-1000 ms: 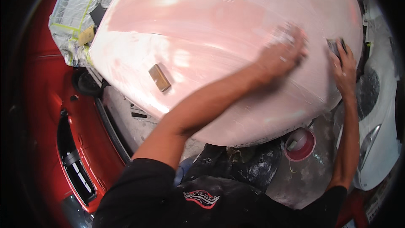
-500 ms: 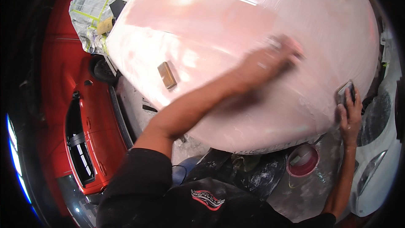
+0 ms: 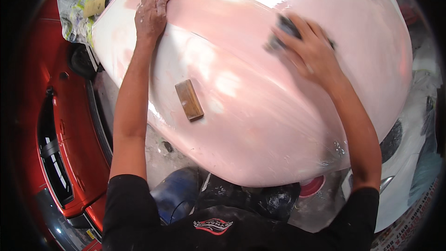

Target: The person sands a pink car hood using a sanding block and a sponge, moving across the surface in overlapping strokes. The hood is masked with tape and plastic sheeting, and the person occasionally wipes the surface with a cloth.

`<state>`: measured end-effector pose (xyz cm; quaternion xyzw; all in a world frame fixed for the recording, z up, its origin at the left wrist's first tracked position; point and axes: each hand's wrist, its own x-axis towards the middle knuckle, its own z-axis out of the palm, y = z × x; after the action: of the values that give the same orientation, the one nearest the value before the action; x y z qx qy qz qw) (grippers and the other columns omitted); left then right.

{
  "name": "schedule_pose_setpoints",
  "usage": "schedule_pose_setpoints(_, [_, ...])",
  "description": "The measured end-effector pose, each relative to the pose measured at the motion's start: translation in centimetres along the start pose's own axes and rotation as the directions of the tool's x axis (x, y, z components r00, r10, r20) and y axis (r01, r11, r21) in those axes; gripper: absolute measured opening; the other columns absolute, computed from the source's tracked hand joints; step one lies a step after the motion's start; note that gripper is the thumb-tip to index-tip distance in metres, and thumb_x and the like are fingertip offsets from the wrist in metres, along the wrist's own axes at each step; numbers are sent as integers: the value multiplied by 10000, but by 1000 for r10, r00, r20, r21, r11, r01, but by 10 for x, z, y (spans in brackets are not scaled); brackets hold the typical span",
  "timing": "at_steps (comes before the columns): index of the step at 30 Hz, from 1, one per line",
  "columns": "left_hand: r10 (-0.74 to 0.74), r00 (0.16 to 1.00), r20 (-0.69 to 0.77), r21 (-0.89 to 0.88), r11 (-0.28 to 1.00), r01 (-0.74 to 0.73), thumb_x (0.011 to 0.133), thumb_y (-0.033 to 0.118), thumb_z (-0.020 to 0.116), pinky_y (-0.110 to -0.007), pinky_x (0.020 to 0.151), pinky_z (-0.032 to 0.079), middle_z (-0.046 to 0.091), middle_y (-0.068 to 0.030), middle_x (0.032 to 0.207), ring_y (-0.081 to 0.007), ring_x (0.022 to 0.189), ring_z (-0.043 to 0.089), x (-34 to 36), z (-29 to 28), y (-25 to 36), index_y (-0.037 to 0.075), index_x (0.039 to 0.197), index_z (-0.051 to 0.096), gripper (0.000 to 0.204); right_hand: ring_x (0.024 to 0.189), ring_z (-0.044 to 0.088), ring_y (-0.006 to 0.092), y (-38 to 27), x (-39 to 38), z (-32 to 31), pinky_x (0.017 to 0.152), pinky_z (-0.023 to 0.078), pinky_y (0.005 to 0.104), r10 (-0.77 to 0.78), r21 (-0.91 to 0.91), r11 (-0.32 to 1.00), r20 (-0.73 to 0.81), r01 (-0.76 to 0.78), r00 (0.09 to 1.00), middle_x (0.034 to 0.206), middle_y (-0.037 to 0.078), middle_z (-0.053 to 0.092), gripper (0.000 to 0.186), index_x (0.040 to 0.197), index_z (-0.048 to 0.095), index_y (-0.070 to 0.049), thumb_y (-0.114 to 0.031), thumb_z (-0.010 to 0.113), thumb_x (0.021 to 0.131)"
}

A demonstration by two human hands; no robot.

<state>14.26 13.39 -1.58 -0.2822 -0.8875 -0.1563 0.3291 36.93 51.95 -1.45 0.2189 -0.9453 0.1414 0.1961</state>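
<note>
Panel [image 3: 260,111]: large, domed, pink-coated body part, glossy with glare at its far edge and whiter patches toward the rim below my left hand. It fills the space under both arms.

My right hand [image 3: 311,53] is curled over a dark sanding pad [image 3: 281,32], fingers closed on it and pressing it to the surface; the pad is blurred, so I cannot tell its exact shape. My left hand [image 3: 151,14] lies flat and spread on the panel, holding nothing.

I judge the sanding goes best with the pad kept flat to the curve, even pressure, overlapping strokes, and the left palm feeling for highs and lows.

A small wooden block [image 3: 189,99] rests loose on the panel, between the forearms and nearer the left. Beyond the left arm stands a red car [image 3: 60,125] with masking paper [image 3: 79,4] at its top. Below the right elbow sits a red-lidded tin [image 3: 312,187].
</note>
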Motion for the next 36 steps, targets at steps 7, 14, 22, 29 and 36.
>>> schedule_pose_setpoints(7, [-132, 988, 82, -129, 981, 142, 1023, 189, 518, -444, 910, 512, 692, -144, 1077, -348, 1027, 638, 3, -16, 15, 67, 1100, 713, 243, 1268, 526, 412, -10, 18, -7, 1038, 466, 515, 4, 66, 998, 95, -10, 995, 1476, 142, 520, 499, 1359, 662, -239, -130, 709, 875])
schedule_pose_setpoints(14, [-30, 1000, -7, 19, 999, 30, 1034, 201, 492, -450, 899, 508, 673, -132, 1076, -340, 1024, 629, -1, -9, 22, 77, 1093, 701, 251, 1365, 451, 452, -1, -150, -79, 1132, 379, 530, 123, 14, 991, 239, -130, 963, 1562, 248, 433, 535, 1353, 693, -171, -117, 733, 822])
schedule_pose_setpoints(22, [142, 990, -4, 163, 977, -139, 1030, 166, 476, -439, 887, 495, 650, -110, 1052, -304, 1025, 604, 4, -8, 15, 64, 1079, 690, 242, 1243, 529, 392, -47, 101, 40, 1043, 459, 486, -67, -23, 997, 43, 68, 997, 1490, 129, 512, 509, 1381, 650, -271, -129, 708, 895])
schedule_pose_setpoints(29, [11, 1000, 22, 70, 997, -13, 1040, 162, 464, -428, 903, 486, 653, -113, 1036, -310, 1029, 595, -3, -16, 17, 34, 1025, 692, 261, 1322, 494, 437, -20, -78, -53, 1079, 451, 517, 52, 74, 995, 230, -71, 972, 1502, 204, 503, 461, 1320, 708, -194, -165, 757, 863])
schedule_pose_setpoints(36, [170, 985, -7, 129, 977, -168, 1003, 196, 570, -403, 965, 519, 737, -66, 1132, -298, 1109, 666, -4, 10, -4, 129, 1135, 744, 229, 1265, 551, 422, -49, 44, 21, 1060, 440, 556, -70, 75, 995, 28, 68, 997, 1404, 246, 558, 474, 1326, 677, -207, -199, 747, 858])
